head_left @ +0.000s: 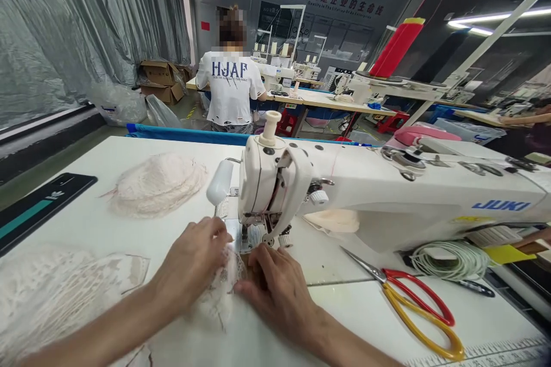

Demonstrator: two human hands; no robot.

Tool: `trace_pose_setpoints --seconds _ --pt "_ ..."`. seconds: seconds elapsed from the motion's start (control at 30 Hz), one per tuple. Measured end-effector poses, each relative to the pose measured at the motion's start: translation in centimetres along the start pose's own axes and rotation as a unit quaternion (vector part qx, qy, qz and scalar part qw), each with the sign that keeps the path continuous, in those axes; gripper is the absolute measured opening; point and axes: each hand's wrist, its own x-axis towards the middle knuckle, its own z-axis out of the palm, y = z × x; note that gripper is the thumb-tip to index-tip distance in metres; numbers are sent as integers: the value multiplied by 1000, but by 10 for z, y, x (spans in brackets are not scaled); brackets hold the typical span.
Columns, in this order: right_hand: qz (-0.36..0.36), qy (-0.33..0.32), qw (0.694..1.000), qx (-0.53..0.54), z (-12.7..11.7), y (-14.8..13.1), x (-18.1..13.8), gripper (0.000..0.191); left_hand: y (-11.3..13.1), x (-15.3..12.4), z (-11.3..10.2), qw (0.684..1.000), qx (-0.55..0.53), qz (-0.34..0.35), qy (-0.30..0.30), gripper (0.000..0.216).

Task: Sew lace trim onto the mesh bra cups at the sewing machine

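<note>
A white sewing machine (413, 183) stands across the table, its needle and presser foot just ahead of my fingers. My left hand (200, 252) is closed on the left edge of a piece of pale lace fabric (226, 281), beside the needle plate. On the right side of that lace, my right hand (275, 281) has its fingers curled down at the front of the presser foot. The fingertips of both hands are partly hidden. The lace hangs toward me between the two hands, with loose threads at its lower end.
A stack of pale lace pieces (157, 183) lies at the back left, and more lace (64, 298) at the front left. Scissors with red and yellow handles (413, 304) rest right, near a coil of pale cord (450, 259). Ahead, a person in a white T-shirt (230, 92) sits.
</note>
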Motion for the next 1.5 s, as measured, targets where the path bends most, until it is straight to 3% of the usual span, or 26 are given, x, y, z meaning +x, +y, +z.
trace_pose_setpoints --seconds 0.1,0.17,0.23,0.33,0.43,0.53,0.63,0.77,1.0,1.1,1.2,1.27,1.33,1.4,1.5 --pt "29 -10 1000 -1 2 -7 -2 44 -1 16 -9 996 -48 -22 -74 19" --pt "49 -13 999 9 0 -13 -4 51 3 17 -14 994 -58 -18 -90 10" --pt "60 -18 997 36 -5 -20 -7 45 10 10 -21 994 -71 -12 -85 11" --pt "77 -16 993 88 -20 -28 -12 22 19 -9 -31 992 -109 27 -62 17" --pt "118 51 988 89 -37 -30 -12 30 23 -21 -29 993 -97 31 -65 34" --pt "103 151 983 7 -48 -29 -4 37 24 -23 -15 996 -79 -3 -30 43" --pt "73 221 962 -142 -50 -27 9 43 24 -24 0 996 -89 7 -8 43" --pt "55 233 932 -272 -46 -27 19 46 21 -28 5 995 -93 20 3 44" --pt "83 239 926 -279 -39 -26 16 49 20 -27 0 996 -75 15 36 40" --pt "109 195 954 -200 -30 -30 2 46 21 -25 -2 997 -67 17 37 38" --pt "107 105 988 -30 -16 -40 -13 35 24 -22 -6 995 -84 40 27 36" --pt "103 45 989 92 -8 -48 -17 35 28 -21 -13 994 -103 41 18 35" --pt "117 14 974 193 -6 -56 -17 32 32 -21 -25 994 -104 25 16 35" --pt "149 -2 948 281 -11 -61 -15 15 36 -23 -39 996 -93 2 16 33" --pt "193 -64 880 429 -26 -62 -15 20 43 -31 -58 990 -137 -39 -2 34"
